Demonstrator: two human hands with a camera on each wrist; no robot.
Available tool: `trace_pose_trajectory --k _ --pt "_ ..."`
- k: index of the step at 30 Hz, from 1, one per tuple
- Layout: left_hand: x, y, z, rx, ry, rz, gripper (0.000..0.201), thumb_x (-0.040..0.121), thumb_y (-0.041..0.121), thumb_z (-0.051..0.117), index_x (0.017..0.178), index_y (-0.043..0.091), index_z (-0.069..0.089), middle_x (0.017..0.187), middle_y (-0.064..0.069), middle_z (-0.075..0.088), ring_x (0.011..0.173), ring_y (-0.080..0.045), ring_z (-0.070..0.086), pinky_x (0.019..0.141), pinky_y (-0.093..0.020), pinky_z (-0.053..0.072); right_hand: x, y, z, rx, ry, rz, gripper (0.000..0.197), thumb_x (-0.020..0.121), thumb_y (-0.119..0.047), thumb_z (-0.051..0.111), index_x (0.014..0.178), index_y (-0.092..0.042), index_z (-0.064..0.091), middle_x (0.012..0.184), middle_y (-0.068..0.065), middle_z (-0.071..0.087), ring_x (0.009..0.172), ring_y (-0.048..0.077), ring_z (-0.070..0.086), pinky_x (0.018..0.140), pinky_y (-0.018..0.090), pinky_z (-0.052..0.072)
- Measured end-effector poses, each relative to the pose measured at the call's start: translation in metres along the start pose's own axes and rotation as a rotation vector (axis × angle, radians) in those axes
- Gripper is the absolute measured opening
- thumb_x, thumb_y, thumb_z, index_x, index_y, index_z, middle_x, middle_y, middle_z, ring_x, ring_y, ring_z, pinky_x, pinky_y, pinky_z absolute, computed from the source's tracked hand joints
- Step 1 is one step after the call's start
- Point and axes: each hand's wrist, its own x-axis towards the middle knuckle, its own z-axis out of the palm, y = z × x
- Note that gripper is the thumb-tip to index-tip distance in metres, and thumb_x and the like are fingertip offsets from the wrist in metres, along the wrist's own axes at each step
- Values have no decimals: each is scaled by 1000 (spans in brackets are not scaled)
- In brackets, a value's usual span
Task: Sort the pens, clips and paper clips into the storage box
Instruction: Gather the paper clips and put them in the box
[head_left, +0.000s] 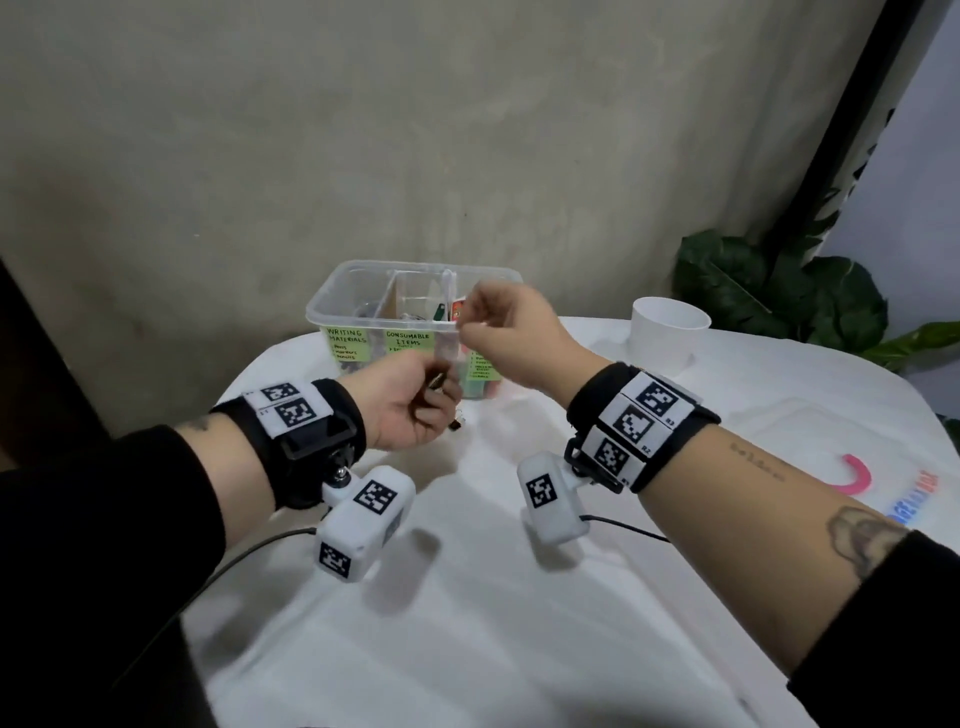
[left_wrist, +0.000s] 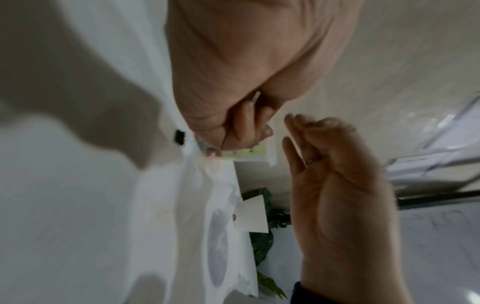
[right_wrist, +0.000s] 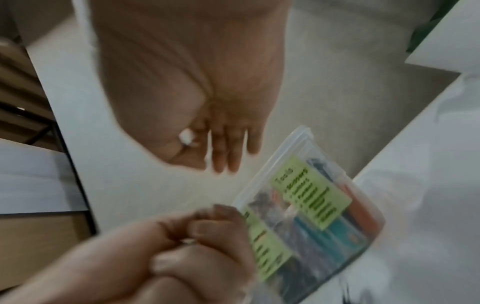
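Left hand (head_left: 410, 402), its grip curled around small dark clips (head_left: 438, 382), hovers before the storage box (head_left: 363, 291). Right hand (head_left: 511, 332) pinches something small, unidentifiable, above the box's front rim.

I see clear storage box (head_left: 332, 299) upright on table, divided compartments part filled, green labels in front, black clip (head_left: 454, 425) lying beside it

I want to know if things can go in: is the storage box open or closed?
Open. The storage box has no lid; its dividers and contents show from above.
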Motion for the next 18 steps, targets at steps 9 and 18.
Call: trace_pose_trajectory --k 9,18 --pt "44 108 15 371 368 487 29 104 7 26 90 12 51 64 3 36 34 -3 29 31 -12 19 52 60 -9 -583 -204 69 49 85 -61 60 91 -13 69 86 7 68 83 25 64 70 35 52" --pt "99 161 -16 640 543 405 29 103 8 37 81 10 56 75 -3 49 62 -14 46 59 -23 39 61 83 -10 -455 -109 -17 42 82 -62 65 95 -23 75 86 -12 72 82 -1 61 79 17 45"
